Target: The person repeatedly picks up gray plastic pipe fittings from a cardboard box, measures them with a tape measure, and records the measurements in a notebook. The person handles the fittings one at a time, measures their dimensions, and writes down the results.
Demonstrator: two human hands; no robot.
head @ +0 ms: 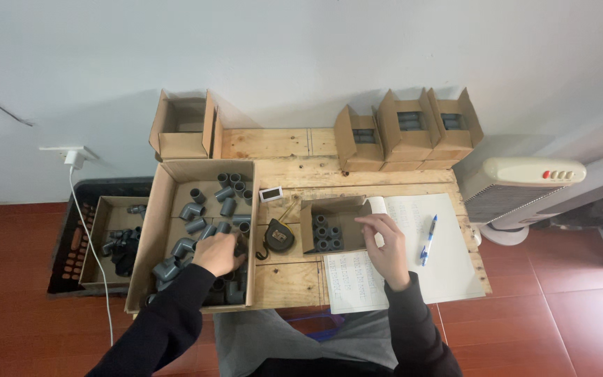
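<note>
Overhead view of a wooden tabletop (294,279) set against a pale wall. The left hand (219,253) reaches into a large shallow cardboard tray (149,241) at the left end of the tabletop, its fingers curled down onto a heap of grey pipe fittings (207,209); whether they grip one cannot be told. The fittings, mostly elbows and short sleeves, lie loose across the tray.

The right hand (385,246) rests on the right flap of a small open cardboard box (331,222) near the middle of the tabletop, fingers bent and touching the flap's edge, holding nothing else. Inside this box, more grey fittings (326,235) stand upright in close rows against its near wall.

Between tray and small box lie a black tape measure (278,236) and, just behind it, a small white digital device (271,193). Under the right hand and wrist lie white sheets of paper (448,258), reaching the right edge; a blue pen (428,239) lies on them, just right of the hand.

Along the far edge stand three filled small boxes (406,132) towards the right corner and one open empty box (179,129) towards the left corner. Left of the tabletop, a further carton of fittings (113,241) sits on a dark crate; a white heater (521,185) stands to the right.
</note>
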